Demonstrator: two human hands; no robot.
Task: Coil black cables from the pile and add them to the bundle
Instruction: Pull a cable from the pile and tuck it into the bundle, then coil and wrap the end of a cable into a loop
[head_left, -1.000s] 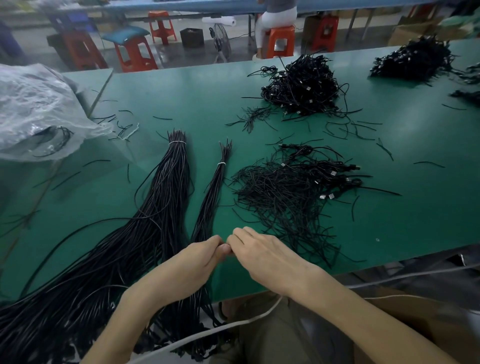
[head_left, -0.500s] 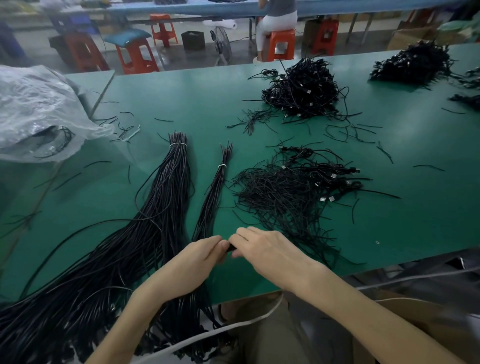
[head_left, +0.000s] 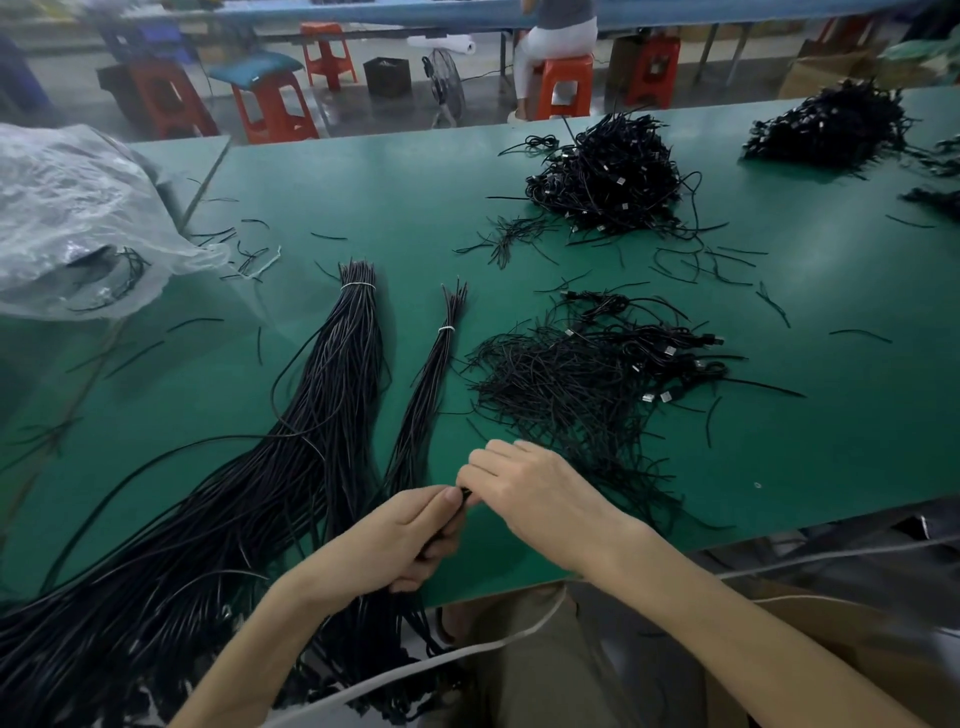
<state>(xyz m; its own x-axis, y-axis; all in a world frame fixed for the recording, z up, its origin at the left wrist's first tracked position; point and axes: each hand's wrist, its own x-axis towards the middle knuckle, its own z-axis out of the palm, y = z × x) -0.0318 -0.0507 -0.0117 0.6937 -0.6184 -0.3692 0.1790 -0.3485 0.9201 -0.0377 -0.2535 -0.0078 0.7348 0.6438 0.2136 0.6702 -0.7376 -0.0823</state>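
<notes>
both hands meet at the near edge of the green desk (head_left: 363, 182). the left hand (head_left: 400, 540) has its fingers curled shut around a few black cables (head_left: 445, 527), thumb pressed on top of them. the right hand (head_left: 535, 493) touches it from the right, its fingers bent down and pinching the end of the same black cables just beside the left thumb; how many strands are in the grip cannot be told.

the thin bundle (head_left: 431, 384) runs from under the left hand away to the far side, tied with a pale band (head_left: 445, 329) near its far tip. to its left lies the thick bundle (head_left: 332, 395), also bound with a pale band near its far end, fanning out wide toward the near left and spilling over the desk edge.

just right of the hands, and reaching farther back, sits the loose pile (head_left: 592, 379) of tangled black cables with small metal plugs showing on its right side. a taller heap (head_left: 608, 176) stands at the far middle of the desk, and another heap (head_left: 831, 124) at the far right. short black offcuts are scattered between them. a crumpled clear plastic bag (head_left: 72, 218) rests at the far left. beyond the desk stand orange stools (head_left: 272, 106), and a person sits on one of them.
</notes>
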